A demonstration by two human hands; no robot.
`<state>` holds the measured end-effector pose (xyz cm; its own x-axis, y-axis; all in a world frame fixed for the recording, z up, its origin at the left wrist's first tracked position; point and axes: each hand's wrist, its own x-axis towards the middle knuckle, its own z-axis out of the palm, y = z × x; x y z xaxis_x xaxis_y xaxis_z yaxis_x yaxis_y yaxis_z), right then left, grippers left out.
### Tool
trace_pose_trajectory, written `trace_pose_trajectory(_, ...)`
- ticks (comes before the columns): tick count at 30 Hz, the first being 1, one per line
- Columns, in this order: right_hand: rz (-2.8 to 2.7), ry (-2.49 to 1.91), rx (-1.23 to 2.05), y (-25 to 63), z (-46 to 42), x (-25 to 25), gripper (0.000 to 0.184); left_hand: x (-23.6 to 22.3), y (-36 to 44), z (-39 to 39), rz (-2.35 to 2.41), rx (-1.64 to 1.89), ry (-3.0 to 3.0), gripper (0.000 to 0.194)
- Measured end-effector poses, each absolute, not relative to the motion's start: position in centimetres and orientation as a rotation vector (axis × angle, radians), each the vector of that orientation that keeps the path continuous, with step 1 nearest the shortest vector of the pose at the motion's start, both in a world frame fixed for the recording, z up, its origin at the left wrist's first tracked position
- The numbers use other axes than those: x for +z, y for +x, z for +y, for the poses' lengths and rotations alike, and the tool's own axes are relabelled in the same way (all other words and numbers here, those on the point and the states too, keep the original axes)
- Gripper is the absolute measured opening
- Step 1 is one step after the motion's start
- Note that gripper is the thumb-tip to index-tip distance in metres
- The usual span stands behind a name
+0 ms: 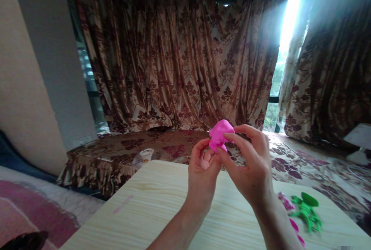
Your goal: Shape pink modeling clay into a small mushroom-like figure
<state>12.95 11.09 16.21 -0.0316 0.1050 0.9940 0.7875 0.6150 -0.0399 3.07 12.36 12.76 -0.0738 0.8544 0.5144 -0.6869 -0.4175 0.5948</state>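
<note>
Above the far part of the table, both hands hold up a bright pink, rounded lump-like piece [222,128], with a smaller pink part at its lower end. My left hand [204,165] pinches that lower end from the left, its fingers curled. From the right, my right hand [251,157] grips the piece, with the thumb low and the fingers on its side. The exact kind of the piece cannot be made out. Beside my right forearm lie green branching pieces [308,211], a pink-and-white patterned bit [286,203] and flat pink pieces [294,225].
A light wood-grain table [139,211] spans the foreground, with a thin pink strip [123,204] at its left. Behind it is a ledge under patterned cloth [116,145], bearing a clear plastic-looking container [143,157]. A white lamp [359,138] stands far right; curtains [185,60] hang behind.
</note>
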Motion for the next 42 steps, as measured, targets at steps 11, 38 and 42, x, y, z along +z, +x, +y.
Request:
trace_pose_trajectory(11, -1.495, -0.8, -0.727, 13.18, 11.34, 16.05, 0.019, 12.72, 3.5, 12.17, 0.263, 1.779, 1.046, 0.038)
trace_pose_trajectory(38, -1.471, -0.731, -0.714, 13.14, 11.48, 16.02, 0.018, 12.46, 3.85, 12.08, 0.257, 1.831, 1.118, 0.039)
trace_pose_trajectory(42, -1.491, -0.728, -0.658, 12.91, 11.39, 16.1, 0.029, 12.26, 3.94, 12.11, 0.291, 1.843, 1.11, 0.036)
